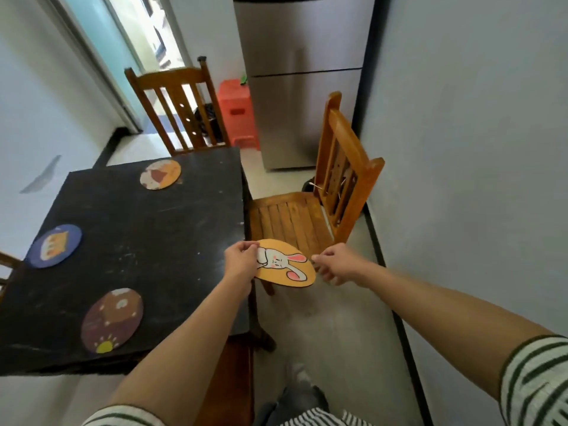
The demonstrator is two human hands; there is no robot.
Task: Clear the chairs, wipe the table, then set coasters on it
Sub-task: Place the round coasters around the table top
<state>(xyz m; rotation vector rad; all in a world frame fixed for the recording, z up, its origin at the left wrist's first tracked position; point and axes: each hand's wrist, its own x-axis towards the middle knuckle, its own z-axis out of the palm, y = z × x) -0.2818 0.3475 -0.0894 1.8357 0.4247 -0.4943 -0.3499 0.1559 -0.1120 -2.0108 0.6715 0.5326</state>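
Your left hand (241, 261) is pinching the left rim of the orange rabbit coaster (289, 267), with the fingers curled round its edge. Your right hand (333, 267) is meeting the opposite rim with its fingers loosely curled; whether it is gripping or only touching cannot be told. The coaster is hanging just off the black table's (138, 222) right edge, above the wooden chair's (292, 219) seat front. A blue coaster (53, 245), a brown coaster (112, 321) and a pale orange coaster (160, 174) are lying on the tabletop.
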